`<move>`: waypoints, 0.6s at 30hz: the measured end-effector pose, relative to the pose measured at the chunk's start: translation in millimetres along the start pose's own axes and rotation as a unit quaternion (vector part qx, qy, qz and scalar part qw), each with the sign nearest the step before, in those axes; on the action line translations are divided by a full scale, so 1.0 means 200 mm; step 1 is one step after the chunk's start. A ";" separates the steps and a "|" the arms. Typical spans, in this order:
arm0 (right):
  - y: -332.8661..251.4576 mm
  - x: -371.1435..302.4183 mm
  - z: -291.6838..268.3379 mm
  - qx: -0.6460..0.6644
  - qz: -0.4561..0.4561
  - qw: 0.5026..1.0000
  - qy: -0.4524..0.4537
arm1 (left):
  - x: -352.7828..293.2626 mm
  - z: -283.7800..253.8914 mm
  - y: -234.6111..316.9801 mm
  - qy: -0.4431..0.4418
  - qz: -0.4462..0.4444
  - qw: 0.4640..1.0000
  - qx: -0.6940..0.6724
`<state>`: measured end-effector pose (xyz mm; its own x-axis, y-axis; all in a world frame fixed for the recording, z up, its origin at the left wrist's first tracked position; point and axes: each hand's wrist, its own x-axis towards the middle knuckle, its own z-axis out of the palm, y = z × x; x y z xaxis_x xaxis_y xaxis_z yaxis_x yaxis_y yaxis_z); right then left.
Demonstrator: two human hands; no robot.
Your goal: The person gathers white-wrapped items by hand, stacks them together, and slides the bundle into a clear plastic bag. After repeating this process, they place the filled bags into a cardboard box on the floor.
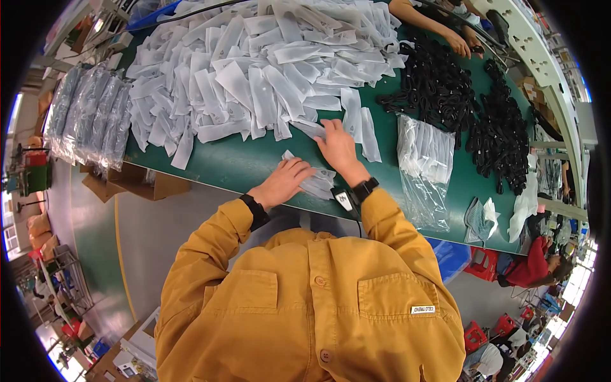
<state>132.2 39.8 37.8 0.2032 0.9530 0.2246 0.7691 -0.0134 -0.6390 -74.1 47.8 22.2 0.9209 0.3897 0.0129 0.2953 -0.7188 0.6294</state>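
A big heap of small white translucent packets (254, 70) covers the far part of the green table (235, 167). My left hand (285, 180) lies flat on a small stack of packets (316, 180) near the front edge. My right hand (337, 148) reaches further out and rests its fingers on a packet (313, 128) at the heap's near edge. Both wrists wear black bands, above yellow sleeves.
A clear bag of packets (423, 167) lies to my right. Past it, black cables (445, 86) are piled. Another person's hands (459, 43) work at the far right. Wrapped bundles (89, 114) lie at the table's left end, cardboard boxes (137, 181) beneath.
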 end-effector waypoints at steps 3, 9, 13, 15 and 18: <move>0.07 0.00 0.06 -0.100 0.019 0.986 -0.132 | 0.03 -0.03 0.01 0.017 0.001 1.000 0.008; 0.13 -0.18 -0.06 -0.028 -0.042 0.982 -0.183 | 0.07 -0.14 0.03 0.022 0.051 0.995 0.079; 0.12 -0.07 -0.12 -0.062 0.026 0.994 -0.086 | 0.07 -0.06 -0.05 -0.011 0.070 0.997 0.032; 0.17 0.01 -0.09 -0.132 0.096 0.986 0.040 | 0.08 -0.03 -0.05 -0.017 0.074 0.997 0.028; 0.31 0.06 -0.01 -0.261 0.102 0.959 0.041 | 0.11 0.00 -0.06 -0.030 0.084 0.996 0.022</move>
<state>183.2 49.2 2.9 0.4121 0.8880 0.2040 0.9026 -0.3672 -0.2246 -56.3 64.9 15.2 0.9713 0.2281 0.0672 0.1463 -0.7961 0.5872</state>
